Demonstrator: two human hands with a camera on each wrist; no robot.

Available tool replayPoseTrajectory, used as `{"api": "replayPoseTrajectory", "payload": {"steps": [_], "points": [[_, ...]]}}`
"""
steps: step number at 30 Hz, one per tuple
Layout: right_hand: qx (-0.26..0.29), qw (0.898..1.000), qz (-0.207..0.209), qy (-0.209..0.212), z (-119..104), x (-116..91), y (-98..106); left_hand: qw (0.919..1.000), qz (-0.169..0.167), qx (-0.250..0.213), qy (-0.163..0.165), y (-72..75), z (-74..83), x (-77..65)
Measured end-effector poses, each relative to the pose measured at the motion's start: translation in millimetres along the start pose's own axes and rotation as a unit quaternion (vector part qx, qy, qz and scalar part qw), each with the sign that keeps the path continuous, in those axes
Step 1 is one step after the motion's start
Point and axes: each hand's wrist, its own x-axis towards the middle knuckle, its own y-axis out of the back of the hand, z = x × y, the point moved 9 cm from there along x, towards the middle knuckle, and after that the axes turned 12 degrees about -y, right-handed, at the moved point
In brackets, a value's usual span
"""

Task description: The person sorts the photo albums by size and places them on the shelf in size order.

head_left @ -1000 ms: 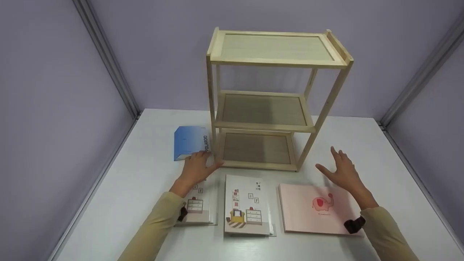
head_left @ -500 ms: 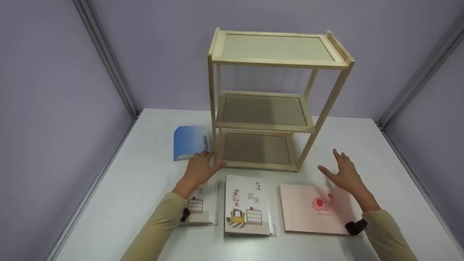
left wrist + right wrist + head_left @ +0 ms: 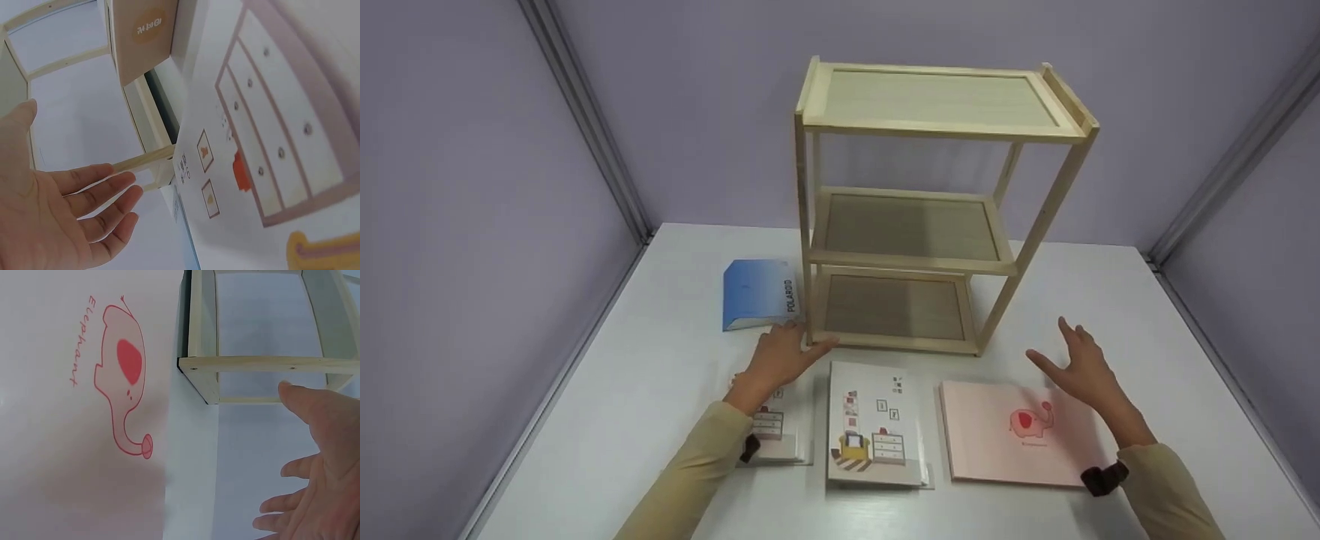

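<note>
My left hand (image 3: 778,361) hovers with fingers spread over the left white book (image 3: 776,435), which has a drawn dresser on its cover and is partly hidden by my hand and sleeve. In the left wrist view, the left palm (image 3: 62,219) holds nothing. A matching white book (image 3: 876,427) lies in the middle. On the right, my right hand (image 3: 1086,375) is over the far edge of a pink book (image 3: 990,435) with a red elephant on it. The right wrist view shows that hand's fingers (image 3: 287,502) loosely extended, with nothing in them.
A three-tier wooden shelf (image 3: 915,262) stands behind the books. Left of it lies a blue book (image 3: 754,292) marked POLAROID, close to my left fingertips. The white table (image 3: 607,390) is enclosed by pale walls (image 3: 697,112) with metal corner posts (image 3: 585,112).
Both hands have drifted slightly to the right and toward me. The head view has shifted a little. The books and the shelf stay in place.
</note>
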Motion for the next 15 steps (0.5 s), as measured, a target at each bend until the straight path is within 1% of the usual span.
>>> {"api": "replayPoseTrajectory", "payload": {"steps": [9,15], "points": [[-0.006,1.000,0.001,-0.008,6,-1,-2,0.9999,-0.003,0.002,-0.013,-7.6,10.8,4.3],[-0.009,1.000,-0.008,-0.013,8,-3,-4,0.9997,-0.015,-0.004,-0.019,-14.7,18.7,7.9]]}}
